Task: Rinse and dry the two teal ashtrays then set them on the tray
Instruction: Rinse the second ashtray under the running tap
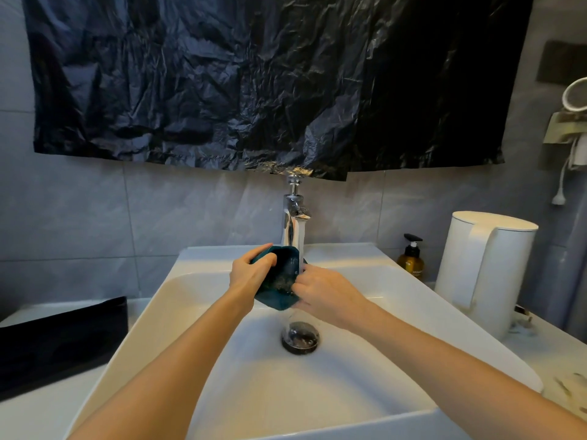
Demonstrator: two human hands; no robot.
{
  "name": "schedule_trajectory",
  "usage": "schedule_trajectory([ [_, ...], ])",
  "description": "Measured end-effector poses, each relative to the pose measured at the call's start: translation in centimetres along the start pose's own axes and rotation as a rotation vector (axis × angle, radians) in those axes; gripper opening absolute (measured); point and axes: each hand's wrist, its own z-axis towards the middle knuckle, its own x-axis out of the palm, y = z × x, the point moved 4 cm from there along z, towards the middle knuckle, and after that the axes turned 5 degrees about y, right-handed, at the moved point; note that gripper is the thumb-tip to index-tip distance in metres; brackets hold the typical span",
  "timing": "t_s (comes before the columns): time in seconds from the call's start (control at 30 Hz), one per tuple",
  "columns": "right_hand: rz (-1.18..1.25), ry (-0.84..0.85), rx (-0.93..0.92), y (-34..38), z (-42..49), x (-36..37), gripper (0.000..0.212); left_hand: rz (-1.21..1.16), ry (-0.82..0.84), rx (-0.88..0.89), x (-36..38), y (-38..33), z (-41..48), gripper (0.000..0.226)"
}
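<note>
While water (301, 239) strikes teal ashtray (283, 271), left hand (251, 276) fingers (266, 260) grip upper rim, right hand (327, 296) fingers (301, 285) pinch lower edge.

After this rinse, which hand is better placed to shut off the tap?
Probably right. The left hand grips the teal ashtray by its upper rim, carrying it under the stream; the right hand only pinches its lower edge and could let go.

Head view looks forward and down, close over the sink (178, 281).
</note>
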Motion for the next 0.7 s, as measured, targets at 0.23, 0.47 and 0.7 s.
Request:
schedule_trajectory([
  [0.23,-0.079,0.023,-0.005,1.1,0.7,-0.7,0.024,-0.086,0.076,-0.088,0.2,0.9,-0.2,0.049],
  [0.47,0.175,-0.097,0.011,1.7,0.1,-1.3,0.022,-0.071,0.071,-0.116,0.8,1.3,-0.6,0.021],
  [0.7,0.128,-0.049,-0.012,0.3,-0.8,-1.1,0.033,-0.041,0.176,-0.191,1.3,1.2,-1.3,0.023],
])
